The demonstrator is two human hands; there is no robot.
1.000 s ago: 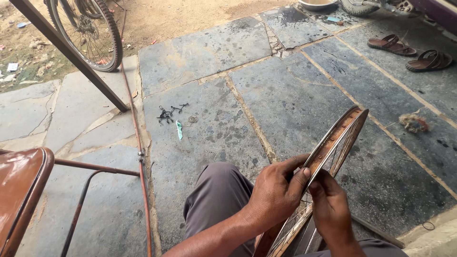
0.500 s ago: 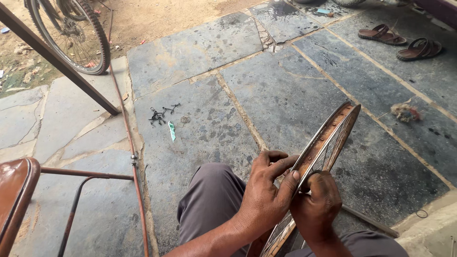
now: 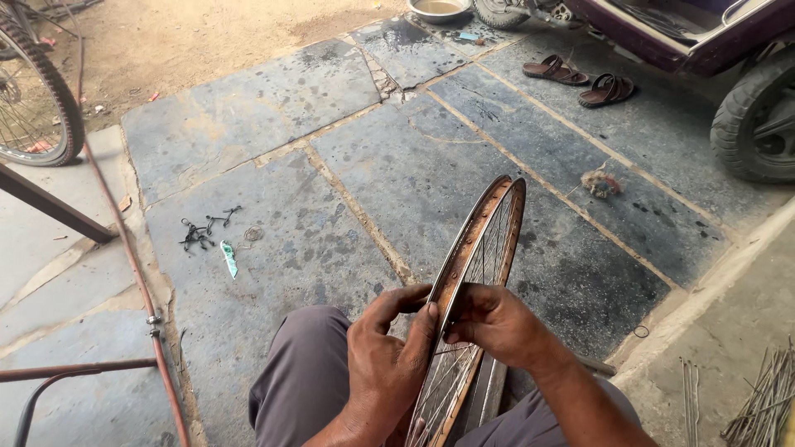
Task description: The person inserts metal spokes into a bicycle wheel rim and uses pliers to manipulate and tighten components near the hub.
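Observation:
A rusty bicycle wheel rim with thin spokes stands on edge between my knees, seen almost edge-on. My left hand grips the rim from the left, thumb across its inner face. My right hand pinches the rim from the right at the same height, fingertips pressed against the metal. Both hands meet on the rim above my grey trouser leg.
Dark stone slabs pave the ground. Small black metal bits and a green scrap lie left. A pair of sandals, a vehicle tyre, a bicycle wheel, a metal bowl and loose spokes surround me.
The view has tilted up and right, bringing the vehicle and sandals closer into frame. My hands have shifted along the rim and now clasp it from both sides.

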